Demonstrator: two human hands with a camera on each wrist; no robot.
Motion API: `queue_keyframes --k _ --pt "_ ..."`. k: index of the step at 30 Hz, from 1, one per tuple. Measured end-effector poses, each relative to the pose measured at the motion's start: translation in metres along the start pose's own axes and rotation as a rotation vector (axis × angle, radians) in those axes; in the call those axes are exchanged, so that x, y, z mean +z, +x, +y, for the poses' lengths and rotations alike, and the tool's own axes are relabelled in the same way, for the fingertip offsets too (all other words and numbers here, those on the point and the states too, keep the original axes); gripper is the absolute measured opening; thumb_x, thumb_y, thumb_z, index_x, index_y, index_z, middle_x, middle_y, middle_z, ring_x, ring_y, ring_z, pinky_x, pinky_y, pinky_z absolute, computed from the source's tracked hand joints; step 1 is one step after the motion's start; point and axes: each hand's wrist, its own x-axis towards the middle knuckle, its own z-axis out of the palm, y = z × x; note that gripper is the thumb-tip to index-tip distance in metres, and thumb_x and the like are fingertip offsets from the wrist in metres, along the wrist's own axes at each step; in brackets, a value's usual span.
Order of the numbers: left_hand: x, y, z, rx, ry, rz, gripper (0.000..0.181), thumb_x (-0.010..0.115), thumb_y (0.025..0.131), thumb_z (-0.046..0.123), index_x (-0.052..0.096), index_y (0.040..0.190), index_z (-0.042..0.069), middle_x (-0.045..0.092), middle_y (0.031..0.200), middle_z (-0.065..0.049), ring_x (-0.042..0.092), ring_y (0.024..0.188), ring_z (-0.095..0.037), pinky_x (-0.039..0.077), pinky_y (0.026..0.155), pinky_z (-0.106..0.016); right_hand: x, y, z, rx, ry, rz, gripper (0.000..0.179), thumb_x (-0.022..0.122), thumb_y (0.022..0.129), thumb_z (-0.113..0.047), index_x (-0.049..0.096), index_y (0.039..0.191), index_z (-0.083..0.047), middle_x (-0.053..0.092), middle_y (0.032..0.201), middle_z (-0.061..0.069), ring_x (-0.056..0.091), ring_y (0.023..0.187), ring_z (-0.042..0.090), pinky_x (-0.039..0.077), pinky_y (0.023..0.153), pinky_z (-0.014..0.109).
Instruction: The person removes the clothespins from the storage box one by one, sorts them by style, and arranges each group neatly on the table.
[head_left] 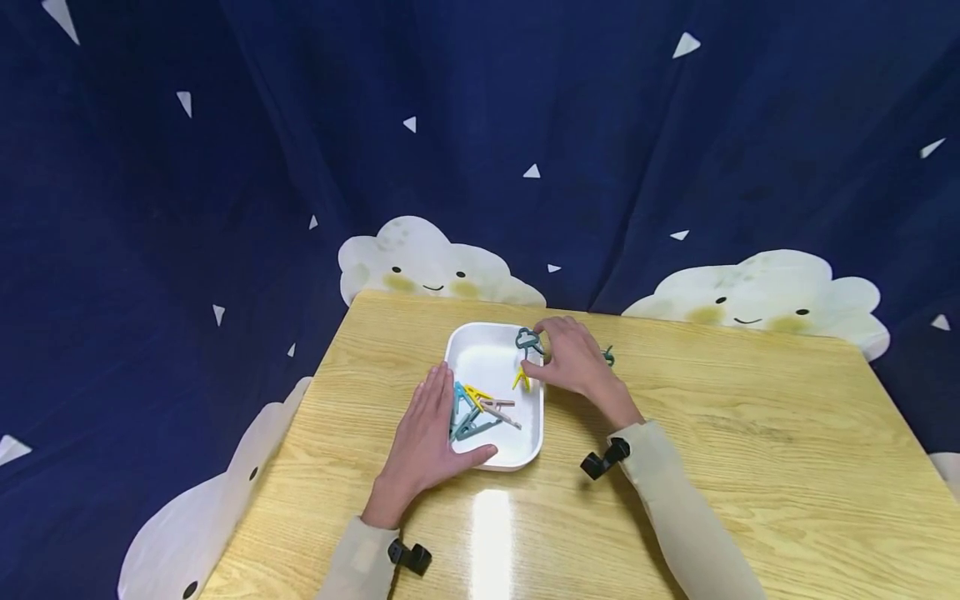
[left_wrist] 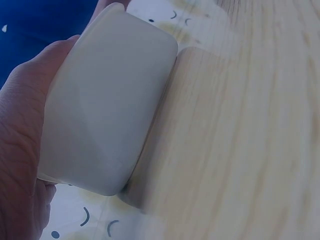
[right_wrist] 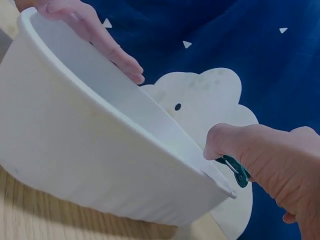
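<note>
Presently: right hand, pinching green clip over white tray, far right corner, near far edge of table; left hand, fingers straight, against tray's left edge, best kept steady.

Seeing little of a small green object behind the right hand; not making out its kind. Right wrist view: catching only a bit of the held green piece. Both wrist views: missing the clips behind the wall of the white tray. Head view: cropping both sleeves at bottom edge.
</note>
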Motion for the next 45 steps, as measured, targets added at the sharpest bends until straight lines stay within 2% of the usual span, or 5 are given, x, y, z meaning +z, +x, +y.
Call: queue_keyframes --k 8,21,26,31,45 --pt "0.001 -0.001 -0.001 -0.010 -0.009 -0.008 0.137 0.050 0.076 0.096 0.003 0.167 0.005 0.001 0.176 -0.008 -0.004 0.162 -0.017 0.008 0.132 -0.038 -0.008 -0.010 0.019 0.021 0.019 0.054 0.070 0.080 0.080 -0.051 0.064 0.124 0.000 0.069 0.124 0.017 0.059 0.118 0.034 0.046 0.106 0.052" --pt "0.000 0.000 -0.001 0.004 -0.012 0.010 0.137 0.051 0.077 0.095 0.004 0.167 0.005 0.002 0.176 -0.008 -0.004 0.162 -0.016 0.009 0.132 -0.038 -0.023 -0.030 0.058 0.082 0.019 0.147 0.065 0.080 0.079 -0.048 0.065 0.121 -0.001 0.070 0.123 0.020 0.061 0.120 0.039 0.049 0.100 0.058" --pt "0.000 0.000 0.000 0.003 -0.011 0.004 0.136 0.051 0.077 0.095 0.004 0.167 0.005 0.001 0.176 -0.007 -0.004 0.162 -0.017 0.009 0.132 -0.038 -0.026 -0.039 0.070 0.104 0.027 0.164 0.063 0.080 0.078 -0.044 0.064 0.122 -0.002 0.070 0.103 0.017 0.062 0.102 0.036 0.050 0.089 0.054" --pt "-0.001 -0.001 0.001 0.003 -0.014 0.002 0.136 0.052 0.077 0.094 0.005 0.167 0.004 0.000 0.176 -0.008 -0.004 0.162 -0.017 0.008 0.132 -0.038 -0.027 -0.047 0.080 0.123 0.015 0.173 0.062 0.081 0.079 -0.046 0.065 0.121 -0.004 0.061 0.080 0.011 0.055 0.080 0.029 0.046 0.075 0.046" --pt "0.000 -0.001 0.000 0.006 -0.012 0.011 0.136 0.051 0.077 0.095 0.004 0.167 0.005 0.002 0.176 -0.009 -0.003 0.162 -0.018 0.009 0.132 -0.039 -0.026 -0.068 0.112 0.201 0.010 0.160 0.060 0.082 0.083 -0.045 0.064 0.120 -0.002 0.060 0.085 0.011 0.055 0.080 0.030 0.044 0.066 0.042"
